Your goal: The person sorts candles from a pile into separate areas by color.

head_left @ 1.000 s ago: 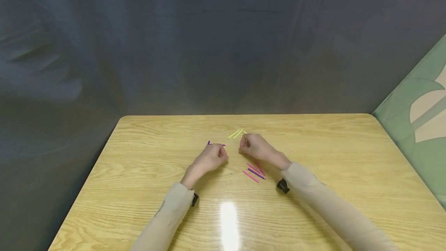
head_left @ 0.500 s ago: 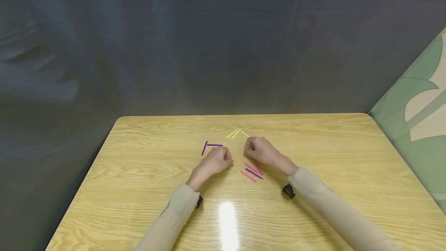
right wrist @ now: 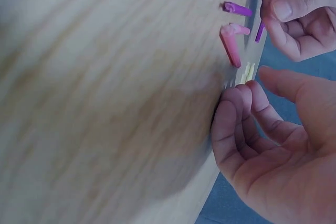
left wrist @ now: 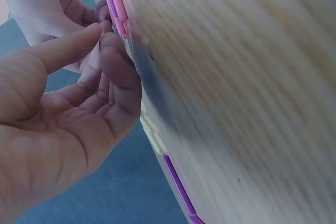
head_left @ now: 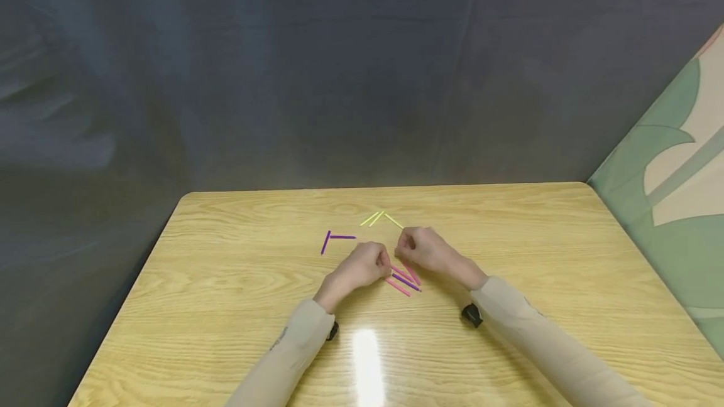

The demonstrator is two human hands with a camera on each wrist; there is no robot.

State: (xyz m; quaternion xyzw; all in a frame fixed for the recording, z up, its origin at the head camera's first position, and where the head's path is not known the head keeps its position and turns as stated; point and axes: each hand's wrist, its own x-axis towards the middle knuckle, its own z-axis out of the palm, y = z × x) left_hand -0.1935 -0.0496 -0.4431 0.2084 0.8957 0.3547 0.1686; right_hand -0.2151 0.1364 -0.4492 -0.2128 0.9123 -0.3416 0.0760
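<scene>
My left hand (head_left: 366, 264) is low over the table, its fingers loosely bent and nothing seen between them. It is beside the near pile of a pink stick (head_left: 398, 287), a purple stick (head_left: 406, 282) and more pink sticks; whether it touches any, I cannot tell. Just right of it, my right hand (head_left: 425, 248) has curved fingers, and the right wrist view shows its thumb apart from the fingertips (right wrist: 242, 94) with nothing held. A yellow stick (head_left: 393, 220) slants out above this hand, near two other yellow sticks (head_left: 373, 218). Part of the pile is hidden behind the hands.
Left of the hands, a purple stick (head_left: 343, 237) lies with one end at a slanted purple stick (head_left: 325, 243). The wooden table (head_left: 226, 306) ends at a dark curtain (head_left: 362, 80) behind; a patterned green cloth (head_left: 673, 162) hangs at the right.
My left hand has moved right and nearer to me, uncovering the two purple sticks and reaching the pink pile. My right hand has drawn back slightly, exposing the third yellow stick.
</scene>
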